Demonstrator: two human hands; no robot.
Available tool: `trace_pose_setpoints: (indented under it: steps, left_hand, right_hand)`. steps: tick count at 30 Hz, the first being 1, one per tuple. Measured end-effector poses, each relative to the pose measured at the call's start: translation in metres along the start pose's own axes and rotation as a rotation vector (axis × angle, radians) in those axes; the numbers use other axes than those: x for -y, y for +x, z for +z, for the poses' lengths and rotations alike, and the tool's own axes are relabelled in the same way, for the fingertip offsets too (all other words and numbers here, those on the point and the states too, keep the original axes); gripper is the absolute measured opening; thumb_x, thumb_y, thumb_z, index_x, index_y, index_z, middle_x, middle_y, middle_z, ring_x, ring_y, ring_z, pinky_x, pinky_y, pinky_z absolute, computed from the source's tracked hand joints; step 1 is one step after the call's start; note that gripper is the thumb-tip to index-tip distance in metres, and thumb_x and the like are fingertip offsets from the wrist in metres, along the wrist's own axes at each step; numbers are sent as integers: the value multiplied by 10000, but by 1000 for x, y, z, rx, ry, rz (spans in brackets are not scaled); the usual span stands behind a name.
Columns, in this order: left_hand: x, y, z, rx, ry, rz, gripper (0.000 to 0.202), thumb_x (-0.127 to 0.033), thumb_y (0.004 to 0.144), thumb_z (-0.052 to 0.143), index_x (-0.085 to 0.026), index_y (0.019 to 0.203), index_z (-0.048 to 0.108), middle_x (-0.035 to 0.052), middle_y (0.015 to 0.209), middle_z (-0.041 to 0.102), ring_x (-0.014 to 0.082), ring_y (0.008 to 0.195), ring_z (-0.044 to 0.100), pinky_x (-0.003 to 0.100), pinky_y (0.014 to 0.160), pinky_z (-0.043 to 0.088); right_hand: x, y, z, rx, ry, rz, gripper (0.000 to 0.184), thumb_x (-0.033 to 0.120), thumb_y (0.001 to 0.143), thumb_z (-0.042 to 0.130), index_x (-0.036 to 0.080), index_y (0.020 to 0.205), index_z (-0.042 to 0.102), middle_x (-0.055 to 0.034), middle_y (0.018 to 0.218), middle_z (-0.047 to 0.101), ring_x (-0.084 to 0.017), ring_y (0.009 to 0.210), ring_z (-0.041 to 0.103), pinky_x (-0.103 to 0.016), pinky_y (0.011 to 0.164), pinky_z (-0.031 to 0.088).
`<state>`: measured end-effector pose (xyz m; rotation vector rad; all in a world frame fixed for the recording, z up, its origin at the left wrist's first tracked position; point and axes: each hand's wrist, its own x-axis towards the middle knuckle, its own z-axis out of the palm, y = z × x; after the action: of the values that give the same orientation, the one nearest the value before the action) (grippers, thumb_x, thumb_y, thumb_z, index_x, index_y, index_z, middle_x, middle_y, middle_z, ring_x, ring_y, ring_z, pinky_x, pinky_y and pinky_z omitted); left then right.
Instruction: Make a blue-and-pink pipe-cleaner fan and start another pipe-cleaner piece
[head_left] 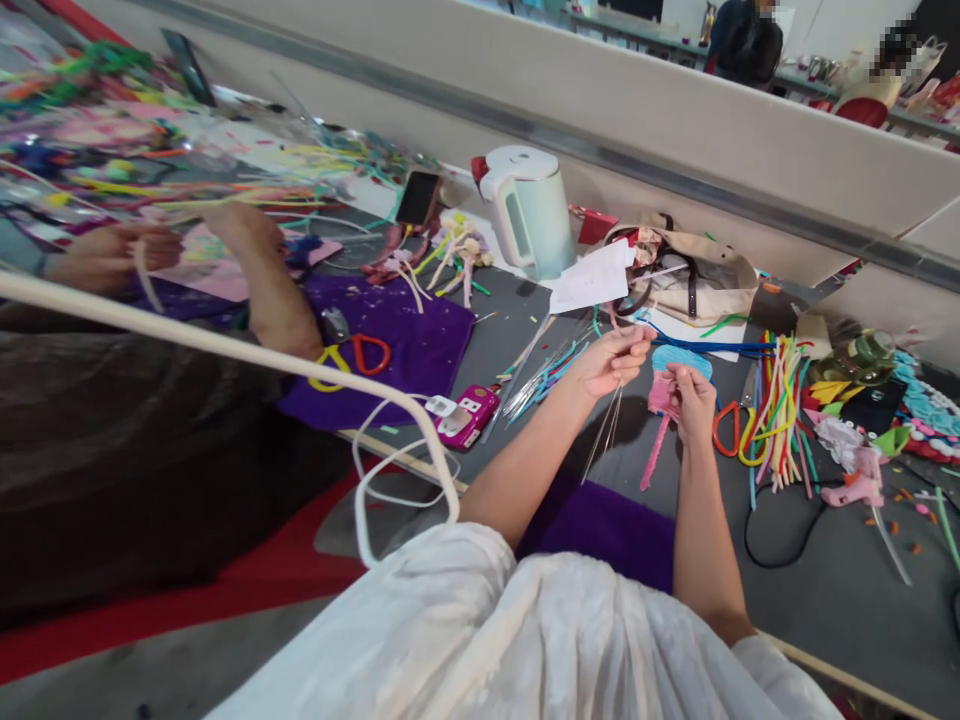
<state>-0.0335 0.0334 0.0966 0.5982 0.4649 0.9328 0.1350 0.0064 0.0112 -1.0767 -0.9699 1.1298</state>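
My left hand (pixel 616 362) is closed, with several thin wires (pixel 606 430) hanging down from its fingers. Beside it, my right hand (pixel 691 398) is pinched; what sits between its fingertips is too small to make out. Just left of and behind that hand is a blue and pink craft piece (pixel 681 358) with a twisted pink stem (pixel 655 455). I cannot tell whether it touches the fingers. Dark blue pipe cleaners (pixel 724 347) stretch from near my left fingertips toward the right. More silver wires and light blue pipe cleaners (pixel 551 375) lie left of my left forearm.
Right of my hands are orange and yellow scissors (pixel 741 432), colourful pipe cleaners (pixel 784 410), a glass jar (pixel 862 355) and a pink glue gun (pixel 861 482). Behind stand a kettle (pixel 551 220) and a bag (pixel 731 285). A co-worker's hands (pixel 251 235) work at left; a white cable (pixel 285 365) crosses there.
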Motion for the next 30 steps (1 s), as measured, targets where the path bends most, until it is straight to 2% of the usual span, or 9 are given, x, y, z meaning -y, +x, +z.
trace_pose_setpoints:
  steps: [4, 8, 14, 19, 23, 30]
  left_hand:
    - [24, 1, -1, 57, 33, -179, 106, -198, 847, 678, -98, 846, 645, -55, 585, 455, -19, 337, 253, 107, 308, 192]
    - [44, 0, -7, 55, 89, -283, 156, -221, 808, 728, -103, 819, 627, -51, 601, 470, -21, 343, 259, 106, 311, 194]
    - [56, -1, -17, 21, 209, -311, 276, -306, 729, 806, -124, 743, 598, -48, 555, 472, -1, 346, 291, 130, 314, 223]
    - [56, -6, -24, -45, 382, -236, 340, -380, 689, 828, -140, 747, 594, -33, 578, 510, 16, 357, 343, 150, 322, 253]
    - [50, -13, -35, -94, 571, -176, 308, -388, 708, 797, -142, 760, 619, -21, 582, 528, 39, 366, 401, 161, 319, 283]
    - [20, -31, -54, -133, 851, -155, 233, -347, 736, 752, -151, 692, 633, 5, 578, 567, 67, 398, 469, 172, 351, 323]
  right_hand:
    - [4, 1, -3, -26, 85, 21, 452, 575, 761, 663, 172, 955, 725, -20, 718, 649, -69, 502, 425, -208, 419, 318]
    - [5, 1, -1, -19, 87, 47, 459, 582, 747, 661, 189, 981, 702, -17, 739, 628, -73, 520, 426, -210, 442, 321]
    - [2, 2, -3, -52, 39, -14, 327, 509, 689, 730, 198, 715, 632, 1, 701, 612, -76, 526, 417, -223, 486, 360]
    - [1, 4, -9, -137, 43, -5, 289, 462, 699, 725, 181, 728, 662, 14, 632, 603, -86, 510, 444, -233, 480, 357]
    - [2, 6, -14, -218, 129, -7, 269, 420, 694, 737, 166, 738, 665, 0, 637, 640, -106, 548, 542, -226, 493, 403]
    - [2, 9, -26, -383, 242, 10, 291, 438, 719, 720, 183, 784, 594, -7, 690, 669, -122, 590, 643, -206, 483, 458]
